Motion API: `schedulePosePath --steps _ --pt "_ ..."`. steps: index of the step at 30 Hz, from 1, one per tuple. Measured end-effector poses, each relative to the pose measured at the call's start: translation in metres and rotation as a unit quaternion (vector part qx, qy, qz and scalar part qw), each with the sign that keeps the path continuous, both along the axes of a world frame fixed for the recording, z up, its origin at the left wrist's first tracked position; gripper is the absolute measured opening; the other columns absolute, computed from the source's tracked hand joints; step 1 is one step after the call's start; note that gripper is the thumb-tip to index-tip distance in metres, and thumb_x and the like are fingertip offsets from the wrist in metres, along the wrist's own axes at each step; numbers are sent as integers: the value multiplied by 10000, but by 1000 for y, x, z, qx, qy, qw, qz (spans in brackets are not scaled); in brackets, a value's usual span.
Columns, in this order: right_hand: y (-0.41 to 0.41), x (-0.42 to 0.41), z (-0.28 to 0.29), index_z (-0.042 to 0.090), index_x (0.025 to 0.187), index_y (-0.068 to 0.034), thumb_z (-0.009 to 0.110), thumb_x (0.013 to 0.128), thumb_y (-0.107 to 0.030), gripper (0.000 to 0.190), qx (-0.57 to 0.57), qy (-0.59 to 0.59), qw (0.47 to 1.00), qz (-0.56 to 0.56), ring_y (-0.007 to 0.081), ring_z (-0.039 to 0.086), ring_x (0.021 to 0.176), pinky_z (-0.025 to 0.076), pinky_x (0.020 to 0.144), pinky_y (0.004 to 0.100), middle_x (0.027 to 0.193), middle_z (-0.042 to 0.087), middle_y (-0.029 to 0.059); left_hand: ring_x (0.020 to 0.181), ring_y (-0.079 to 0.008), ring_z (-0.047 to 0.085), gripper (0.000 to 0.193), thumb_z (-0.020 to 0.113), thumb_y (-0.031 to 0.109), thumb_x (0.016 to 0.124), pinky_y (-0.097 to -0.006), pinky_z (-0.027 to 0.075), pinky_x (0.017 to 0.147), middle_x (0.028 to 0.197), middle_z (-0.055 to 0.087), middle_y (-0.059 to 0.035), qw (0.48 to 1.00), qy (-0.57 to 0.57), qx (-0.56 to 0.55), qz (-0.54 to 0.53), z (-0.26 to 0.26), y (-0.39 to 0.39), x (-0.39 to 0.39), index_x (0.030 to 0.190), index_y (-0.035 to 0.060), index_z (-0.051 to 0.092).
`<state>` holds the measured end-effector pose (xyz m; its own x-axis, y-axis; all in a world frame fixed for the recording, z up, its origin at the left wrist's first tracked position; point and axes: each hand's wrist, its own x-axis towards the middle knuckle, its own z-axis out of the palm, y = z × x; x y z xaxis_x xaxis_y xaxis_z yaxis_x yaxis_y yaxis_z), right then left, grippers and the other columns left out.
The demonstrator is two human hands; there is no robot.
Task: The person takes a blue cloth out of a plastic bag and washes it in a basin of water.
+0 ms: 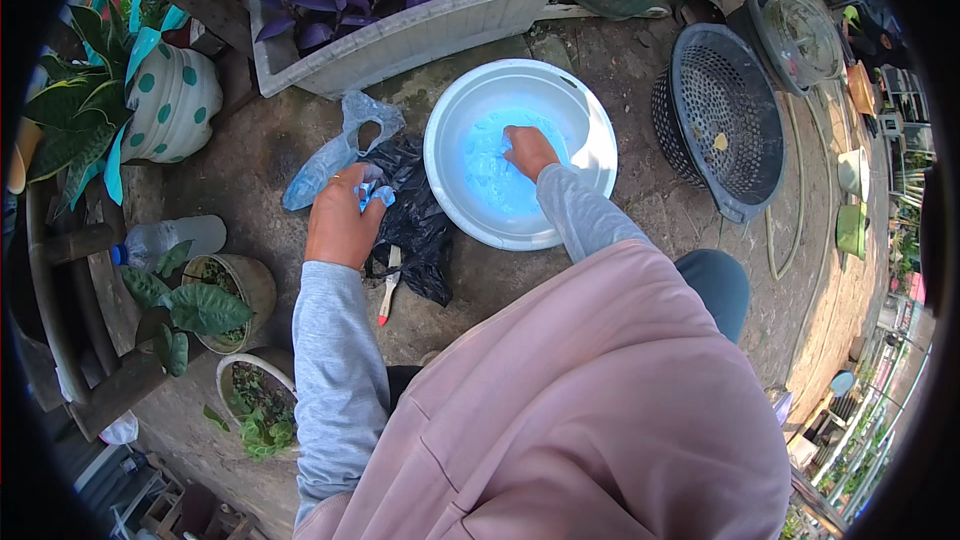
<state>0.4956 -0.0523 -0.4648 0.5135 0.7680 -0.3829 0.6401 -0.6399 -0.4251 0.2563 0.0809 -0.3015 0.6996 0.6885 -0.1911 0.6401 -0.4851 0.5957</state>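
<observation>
My left hand point(346, 211) grips a crumpled clear-and-blue plastic piece point(377, 197) between thumb and fingers. A black plastic bag point(424, 255) lies on the ground under and beside it. Farther from me rests a clear plastic bag point(319, 172) with something bluish in it. My right hand point(531, 152) reaches down into a round white basin point(450, 217), fingers bent at the bright blue contents point(495, 191). Whether it pinches anything there cannot be told. A flat paintbrush point(391, 286) with a red handle tip lies partly on the black bag's edge.
Beyond the basin stands a long planter point(420, 37) of purple-leaved plants. A dark perforated basket point(720, 120) is at the right, near a hose point(796, 217). On the left are a spotted pot point(172, 105), a plastic bottle point(176, 236) and potted plants point(232, 300).
</observation>
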Motion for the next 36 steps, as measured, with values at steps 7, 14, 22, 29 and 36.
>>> schedulePosePath --steps 7,14,22,29,36 --pt "21 16 -25 620 896 -34 570 707 -13 197 96 -57 993 -37 351 583 874 465 798 403 878 613 178 813 -229 624 240 605 61 764 -320 490 641 940 620 -137 1000 19 4 2 0 2 0 1001 25 585" --pt "38 16 -29 624 977 -15 603 711 -103 281 47 20 985 -165 340 552 1002 445 870 384 1045 588 178 808 -226 623 241 615 62 760 -315 483 618 937 622 -131 999 35 -5 3 -7 7 -5 997 30 587" --pt "-9 -47 -36 451 1219 -28 634 732 -210 552 58 -132 977 155 333 406 1163 313 998 416 1305 395 137 806 -233 622 245 626 90 763 -320 479 631 938 624 -128 1000 10 -6 1 -15 11 -4 996 28 581" --pt "-33 -24 -36 416 1261 -76 597 761 -219 551 24 -225 968 109 288 439 1142 313 1000 420 1317 402 100 798 -234 620 245 623 91 763 -323 479 638 940 624 -130 1000 2 -9 4 -14 15 -4 995 24 584" --pt "-36 -25 -24 553 1056 -42 453 838 -89 244 10 -106 953 282 269 510 1043 461 832 347 1083 528 125 794 -227 617 259 625 99 761 -318 474 629 945 625 -126 1000 8 -18 6 -17 15 -1 1004 21 584"
